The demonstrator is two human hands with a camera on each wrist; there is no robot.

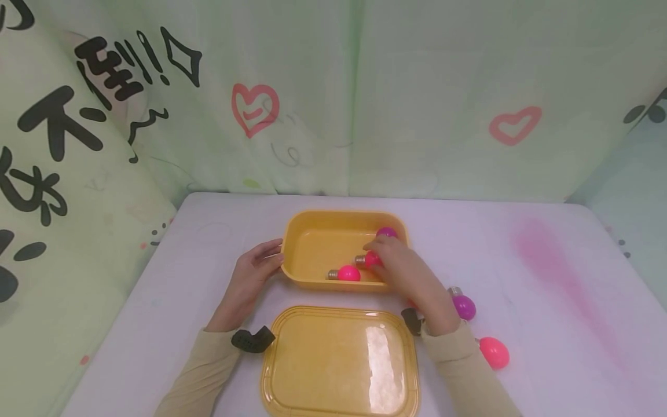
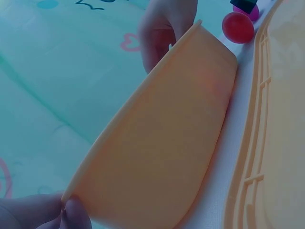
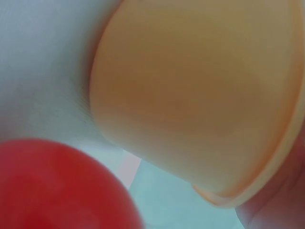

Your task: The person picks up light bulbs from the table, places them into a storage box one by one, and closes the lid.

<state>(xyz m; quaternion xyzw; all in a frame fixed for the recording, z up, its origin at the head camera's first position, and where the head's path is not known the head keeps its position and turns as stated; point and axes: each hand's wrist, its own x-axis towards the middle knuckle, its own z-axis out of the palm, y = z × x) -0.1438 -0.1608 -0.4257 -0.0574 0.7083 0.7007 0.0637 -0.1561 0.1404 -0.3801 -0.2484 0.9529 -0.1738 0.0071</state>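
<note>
A yellow plastic box stands on the table with light bulbs inside. My left hand pinches its left rim between thumb and fingers, seen at the lower left of the left wrist view. My right hand reaches over the right end of the box and holds a red-pink bulb, metal base pointing left. Just below that, a bright pink bulb lies along the near wall. A purple bulb sits in the far right corner, partly covered by the right hand.
A yellow lid lies flat in front of the box. To the right, on the white table, are a purple bulb and a red bulb, partly behind the right sleeve. Another red bulb looms close in the right wrist view.
</note>
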